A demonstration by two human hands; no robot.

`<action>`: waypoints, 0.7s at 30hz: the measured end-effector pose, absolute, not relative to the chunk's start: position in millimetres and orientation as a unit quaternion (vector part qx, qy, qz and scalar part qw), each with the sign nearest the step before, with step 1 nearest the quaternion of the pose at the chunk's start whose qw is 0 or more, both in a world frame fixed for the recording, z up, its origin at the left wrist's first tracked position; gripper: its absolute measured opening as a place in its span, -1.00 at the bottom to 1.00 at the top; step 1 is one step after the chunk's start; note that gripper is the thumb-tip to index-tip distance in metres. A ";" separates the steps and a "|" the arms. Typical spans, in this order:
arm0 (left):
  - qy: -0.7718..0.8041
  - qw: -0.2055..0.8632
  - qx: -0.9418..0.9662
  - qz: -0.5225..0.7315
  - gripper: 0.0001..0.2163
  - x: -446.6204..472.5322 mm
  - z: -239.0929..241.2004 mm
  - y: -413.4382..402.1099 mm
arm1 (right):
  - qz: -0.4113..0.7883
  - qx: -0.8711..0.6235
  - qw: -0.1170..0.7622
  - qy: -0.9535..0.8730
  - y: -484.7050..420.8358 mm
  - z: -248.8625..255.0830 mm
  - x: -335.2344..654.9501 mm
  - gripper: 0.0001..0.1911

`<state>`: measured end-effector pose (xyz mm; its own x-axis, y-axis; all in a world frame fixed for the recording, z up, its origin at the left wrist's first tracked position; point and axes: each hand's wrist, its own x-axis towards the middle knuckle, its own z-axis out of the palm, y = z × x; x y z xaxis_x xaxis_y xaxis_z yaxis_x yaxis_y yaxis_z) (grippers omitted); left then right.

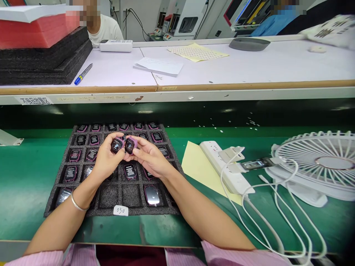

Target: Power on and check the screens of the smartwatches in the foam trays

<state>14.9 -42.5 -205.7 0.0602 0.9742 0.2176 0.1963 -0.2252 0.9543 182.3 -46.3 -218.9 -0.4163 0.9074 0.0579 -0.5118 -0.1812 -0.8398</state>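
Note:
My left hand (107,157) is closed on a small smartwatch body (117,145) with a dark round-cornered screen and purple frame. Beside it, my right hand (151,157) grips a second watch body (130,145), also purple-edged, its screen lit with small marks. The two watches are held side by side, facing up toward me. Below them lies a dark grey foam tray (111,195) divided into square pockets. Most visible pockets hold similar watches, such as a watch (70,173) showing white text. Two front pockets are bare. My hands and forearms hide part of the tray.
A white label (121,210) marked 030 sits on the tray's front edge. To the right are a power strip (226,166), a yellow sheet (201,168), white cables and a fan (318,162). Foam sheets (41,62) and a pen (83,74) lie on the shelf, people behind it.

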 end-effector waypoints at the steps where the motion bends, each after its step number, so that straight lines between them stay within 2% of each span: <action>1: 0.480 0.398 0.609 0.490 -0.60 15.0 -205.6 -42.6 | 0.731 -0.238 0.485 -0.417 -46.4 -218.5 182.3 -0.48; 21: 0.481 0.401 0.602 0.496 -0.60 15.4 -207.5 -42.2 | 0.729 -0.244 0.485 -0.417 -46.6 -219.0 182.5 -0.46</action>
